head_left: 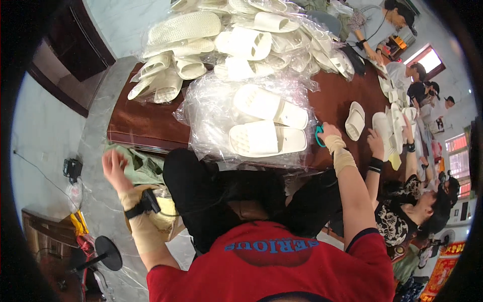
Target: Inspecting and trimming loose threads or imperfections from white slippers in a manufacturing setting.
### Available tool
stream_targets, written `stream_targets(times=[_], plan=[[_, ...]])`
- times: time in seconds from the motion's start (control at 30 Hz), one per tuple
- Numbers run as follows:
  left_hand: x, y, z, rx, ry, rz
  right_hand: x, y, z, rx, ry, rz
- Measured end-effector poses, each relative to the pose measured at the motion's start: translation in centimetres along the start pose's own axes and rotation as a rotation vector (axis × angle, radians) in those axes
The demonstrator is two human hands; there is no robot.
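A pair of white slippers lies before me on a stack of clear plastic bags: one slipper (264, 139) is nearer, the other slipper (271, 106) farther off and slanted. At the right edge of the bags, my right hand (330, 132) is closed around the teal handles of scissors (319, 136); their blades cannot be made out. My left hand (115, 168) is off to the left, beyond the table's near edge, with loosely bent fingers apart and nothing visible in it. Below it is a basket with yellowish contents (163, 216).
A heap of bagged white slippers (241, 43) covers the far side of the brown table (146, 121). A single slipper (355, 121) lies right of my right hand. A co-worker's hand (375, 143) is close by, beside more slippers. Green cloth (143, 168) hangs at the left.
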State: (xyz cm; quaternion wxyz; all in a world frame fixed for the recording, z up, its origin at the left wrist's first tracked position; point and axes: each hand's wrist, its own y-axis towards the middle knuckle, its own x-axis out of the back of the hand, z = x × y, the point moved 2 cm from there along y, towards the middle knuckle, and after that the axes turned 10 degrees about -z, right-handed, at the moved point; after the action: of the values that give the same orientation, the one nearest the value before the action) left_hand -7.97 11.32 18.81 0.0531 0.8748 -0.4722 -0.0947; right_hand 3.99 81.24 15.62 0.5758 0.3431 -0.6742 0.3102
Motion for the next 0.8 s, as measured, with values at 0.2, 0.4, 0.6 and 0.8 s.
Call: stream_targets(times=[0.2,0.4,0.6,0.8], plan=[[13.3,-1.5,8.4,-0.085,1.070,0.019,5.5,-2.5,3.5,0.141,0.226,-0.480],[-4.7,-4.6,-0.2,-0.481,0.342,0.386,6.5,-7.2,12.5,0.085,1.325,0.354],[-26.0,-14.1,-0.8,-1.019,0.609,0.883,6.4,-9.0,14.4,-0.047,1.411,0.355],[-28.9,-15.9,7.5,-0.730,0.742,0.893,12.2,-11.1,7.4,0.219,0.883,0.105]])
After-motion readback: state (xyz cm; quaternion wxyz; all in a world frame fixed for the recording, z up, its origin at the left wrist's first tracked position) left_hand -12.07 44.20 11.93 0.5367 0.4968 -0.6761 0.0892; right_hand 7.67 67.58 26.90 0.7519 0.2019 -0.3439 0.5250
